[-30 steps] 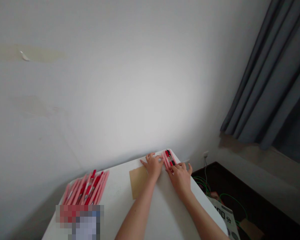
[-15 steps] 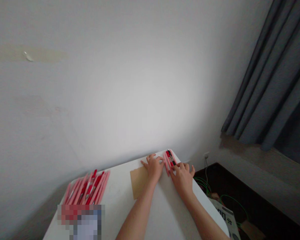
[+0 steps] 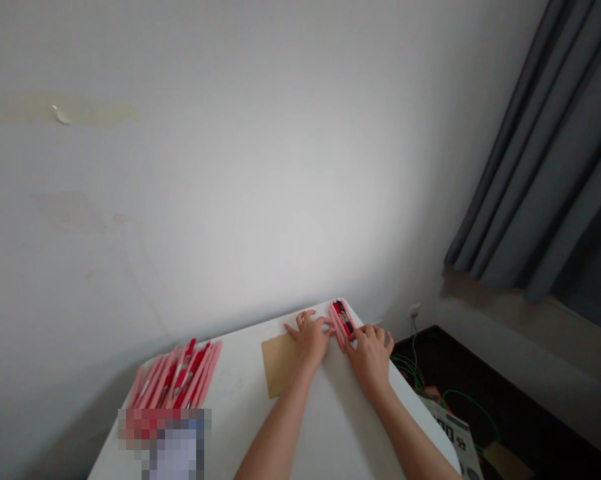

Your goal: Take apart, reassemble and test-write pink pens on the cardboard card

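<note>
A small row of pens (image 3: 342,316), pink at the sides with red and black ones between, lies at the far right corner of the white table (image 3: 230,427). My left hand (image 3: 312,341) reaches over a tan sheet (image 3: 276,360); its thumb and forefinger close on the left pink pen (image 3: 337,328), the other fingers spread apart. At the near end of the row, the thumb and forefinger of my right hand (image 3: 371,357) pinch the pens, while its remaining fingers lie bent past the table's right edge. The exact fingertip contact is too small to see clearly.
Many more pink and red pens (image 3: 175,377) lie side by side at the table's left, behind a blurred patch (image 3: 175,447). A wall (image 3: 280,167) stands behind the table. To the right are a printed box (image 3: 455,433), green cables (image 3: 473,400) and a dark curtain (image 3: 540,173).
Both hands have shifted slightly right. The pink pen on the left now lies closer against the red and black ones. The rest of the table looks the same.
</note>
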A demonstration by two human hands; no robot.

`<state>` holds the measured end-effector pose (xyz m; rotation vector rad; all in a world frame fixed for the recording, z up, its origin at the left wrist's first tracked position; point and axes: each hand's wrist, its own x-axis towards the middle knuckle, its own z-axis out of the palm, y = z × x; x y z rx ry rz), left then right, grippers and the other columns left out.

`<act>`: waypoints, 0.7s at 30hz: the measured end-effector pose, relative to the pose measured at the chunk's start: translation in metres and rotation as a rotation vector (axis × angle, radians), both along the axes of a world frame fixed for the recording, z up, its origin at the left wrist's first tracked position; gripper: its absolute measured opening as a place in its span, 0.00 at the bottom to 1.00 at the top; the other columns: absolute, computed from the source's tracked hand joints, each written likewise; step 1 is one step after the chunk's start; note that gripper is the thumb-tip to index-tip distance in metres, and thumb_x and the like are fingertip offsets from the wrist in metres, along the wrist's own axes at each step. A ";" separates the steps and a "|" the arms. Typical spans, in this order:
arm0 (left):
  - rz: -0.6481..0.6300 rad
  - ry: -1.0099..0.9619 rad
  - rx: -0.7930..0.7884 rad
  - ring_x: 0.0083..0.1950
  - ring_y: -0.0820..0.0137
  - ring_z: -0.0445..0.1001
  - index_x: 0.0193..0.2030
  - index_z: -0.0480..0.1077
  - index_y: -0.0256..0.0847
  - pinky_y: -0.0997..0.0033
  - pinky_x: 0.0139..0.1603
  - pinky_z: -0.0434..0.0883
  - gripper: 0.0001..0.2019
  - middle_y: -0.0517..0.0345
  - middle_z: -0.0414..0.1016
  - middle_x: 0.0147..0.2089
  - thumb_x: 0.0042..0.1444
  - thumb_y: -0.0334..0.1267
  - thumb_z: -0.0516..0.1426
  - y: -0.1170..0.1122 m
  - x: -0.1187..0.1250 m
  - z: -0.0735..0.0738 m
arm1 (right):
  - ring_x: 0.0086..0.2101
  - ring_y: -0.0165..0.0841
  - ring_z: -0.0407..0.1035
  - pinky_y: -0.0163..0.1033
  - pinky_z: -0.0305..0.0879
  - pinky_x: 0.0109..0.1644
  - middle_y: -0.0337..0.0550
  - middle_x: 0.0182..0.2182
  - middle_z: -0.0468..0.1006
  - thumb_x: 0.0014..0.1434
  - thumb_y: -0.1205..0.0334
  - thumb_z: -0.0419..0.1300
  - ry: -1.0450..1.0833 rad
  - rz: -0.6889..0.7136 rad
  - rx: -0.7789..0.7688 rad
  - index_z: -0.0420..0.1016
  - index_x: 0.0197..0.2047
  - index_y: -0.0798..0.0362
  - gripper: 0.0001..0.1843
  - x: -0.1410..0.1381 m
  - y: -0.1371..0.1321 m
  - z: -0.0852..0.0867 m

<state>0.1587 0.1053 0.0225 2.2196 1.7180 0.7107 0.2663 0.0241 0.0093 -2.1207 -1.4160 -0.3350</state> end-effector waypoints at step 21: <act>-0.112 0.005 0.084 0.67 0.56 0.56 0.44 0.75 0.62 0.27 0.64 0.29 0.11 0.64 0.73 0.57 0.55 0.42 0.59 0.008 -0.002 -0.007 | 0.46 0.42 0.64 0.54 0.45 0.60 0.46 0.42 0.76 0.62 0.58 0.53 0.028 0.009 -0.023 0.77 0.38 0.48 0.11 0.002 0.000 -0.003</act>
